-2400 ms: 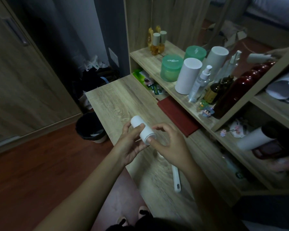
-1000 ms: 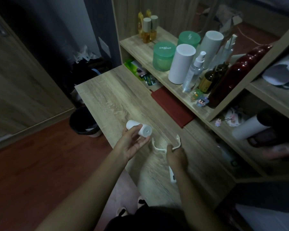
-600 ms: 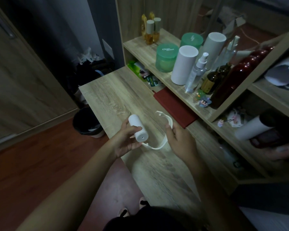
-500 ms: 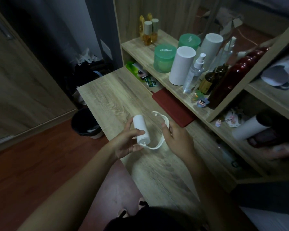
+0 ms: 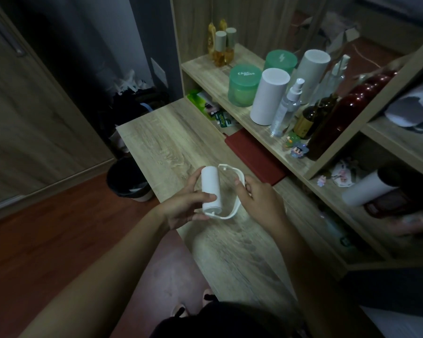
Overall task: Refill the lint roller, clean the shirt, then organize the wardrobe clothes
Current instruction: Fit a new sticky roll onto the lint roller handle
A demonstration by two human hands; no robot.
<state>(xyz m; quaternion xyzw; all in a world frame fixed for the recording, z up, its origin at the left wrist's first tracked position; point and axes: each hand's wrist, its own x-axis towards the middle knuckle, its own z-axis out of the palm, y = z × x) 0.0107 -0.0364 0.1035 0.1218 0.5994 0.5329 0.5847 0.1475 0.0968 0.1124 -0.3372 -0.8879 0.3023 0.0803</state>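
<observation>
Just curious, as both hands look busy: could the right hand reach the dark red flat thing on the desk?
Probably yes: the dark red thing lies just beyond the right hand with nothing between, though its fingers hold the roller frame.

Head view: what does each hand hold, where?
Left hand grips white cylindrical refill roll mid-body; right hand holds white plastic roller frame by its curved side.

Dim room; a pale pool of light falls mid-frame on the bench (image 5: 171, 152) (corners dark, wide-angle bowed, soft).
</observation>
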